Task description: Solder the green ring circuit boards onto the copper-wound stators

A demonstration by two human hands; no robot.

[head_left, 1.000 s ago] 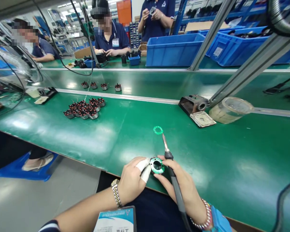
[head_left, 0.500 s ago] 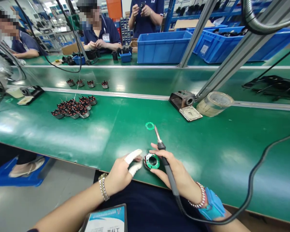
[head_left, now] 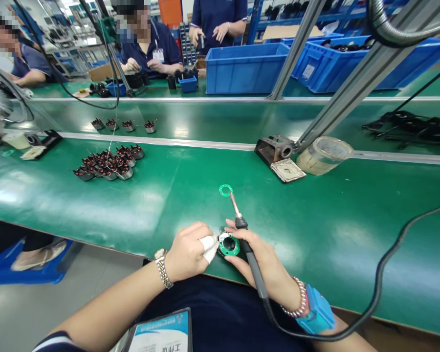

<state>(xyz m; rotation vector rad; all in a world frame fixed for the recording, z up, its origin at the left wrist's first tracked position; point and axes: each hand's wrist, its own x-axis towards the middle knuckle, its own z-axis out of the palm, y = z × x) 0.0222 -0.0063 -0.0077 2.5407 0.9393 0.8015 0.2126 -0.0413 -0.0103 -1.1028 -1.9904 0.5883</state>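
Note:
My right hand (head_left: 269, 264) is wrapped round a soldering iron (head_left: 255, 274), its metal tip pointing away over the bench. The thumb and fingers of that hand also steady a small motor part topped by a round green circuit board (head_left: 235, 249) with a dark centre hole. At the part's left edge, my left hand (head_left: 190, 249) is closed in a pinch, white covers on its thumb and finger. What the pinch holds is hidden. Beyond, a loose green ring-shaped board (head_left: 221, 191) lies flat on the bench beside the iron's tip.
Copper-wound motor parts (head_left: 108, 164) stand grouped at left, with several more (head_left: 128, 126) behind the rail. A soldering iron stand (head_left: 275, 149) with a sponge (head_left: 288, 170) and a clear tub (head_left: 324, 155) stand at right. The iron's cable (head_left: 379, 274) loops at right. Co-workers sit and stand opposite.
My left hand's fingers have closed from apart into a pinch at the motor part's edge. The right hand still holds the iron and the part. The standing co-worker's hands have lowered and parted.

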